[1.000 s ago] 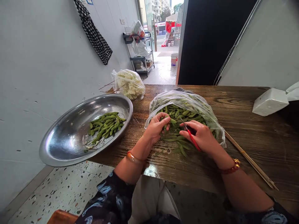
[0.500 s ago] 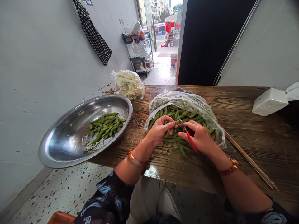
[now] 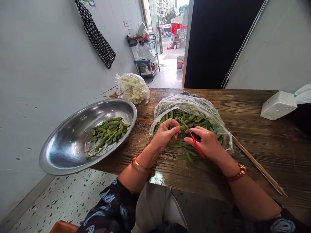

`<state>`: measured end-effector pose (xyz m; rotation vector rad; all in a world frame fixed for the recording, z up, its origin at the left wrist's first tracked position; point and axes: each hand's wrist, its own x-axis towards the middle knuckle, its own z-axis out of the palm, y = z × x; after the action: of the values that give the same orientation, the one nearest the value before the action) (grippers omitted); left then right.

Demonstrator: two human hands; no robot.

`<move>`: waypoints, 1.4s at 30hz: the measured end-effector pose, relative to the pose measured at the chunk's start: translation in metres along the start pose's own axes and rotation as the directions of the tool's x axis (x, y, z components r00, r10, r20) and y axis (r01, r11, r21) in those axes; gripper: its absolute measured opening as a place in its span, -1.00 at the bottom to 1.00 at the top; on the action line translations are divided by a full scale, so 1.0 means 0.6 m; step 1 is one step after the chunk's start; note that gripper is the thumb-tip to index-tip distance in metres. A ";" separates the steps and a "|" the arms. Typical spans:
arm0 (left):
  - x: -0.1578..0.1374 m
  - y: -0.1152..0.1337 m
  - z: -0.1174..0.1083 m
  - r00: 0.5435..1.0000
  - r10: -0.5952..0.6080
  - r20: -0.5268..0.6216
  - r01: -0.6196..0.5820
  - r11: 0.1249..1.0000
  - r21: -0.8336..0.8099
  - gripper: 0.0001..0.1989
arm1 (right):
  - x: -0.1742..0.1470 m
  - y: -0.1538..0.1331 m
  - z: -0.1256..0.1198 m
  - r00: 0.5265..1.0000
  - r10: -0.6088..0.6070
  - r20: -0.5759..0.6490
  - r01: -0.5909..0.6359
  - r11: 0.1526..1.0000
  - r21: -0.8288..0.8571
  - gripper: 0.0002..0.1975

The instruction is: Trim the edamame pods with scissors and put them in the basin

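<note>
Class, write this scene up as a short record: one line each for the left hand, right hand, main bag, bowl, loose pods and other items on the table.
Left hand: pinching a green pod
Right hand: holding red-handled scissors, blades beside that pod
Main bag: clear plastic, mouth toward the person, pods inside
Bowl: shiny metal, pod heap in its right part
Loose pods: on the wooden table, before the bag
Other items: thin sticks, bagged pale florets
</note>
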<state>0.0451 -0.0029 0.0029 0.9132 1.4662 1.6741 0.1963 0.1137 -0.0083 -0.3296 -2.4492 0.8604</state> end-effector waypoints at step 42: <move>-0.127 0.192 -0.122 0.946 0.269 -0.178 -0.013 0.581 0.814 -0.92 | -0.002 0.027 -0.020 0.956 0.037 -0.291 -0.019 0.998 0.064 -0.59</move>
<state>0.0113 -0.1155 0.1062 1.3196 2.5218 1.2173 0.2052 0.1318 -0.0111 -0.4378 -2.1453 0.8316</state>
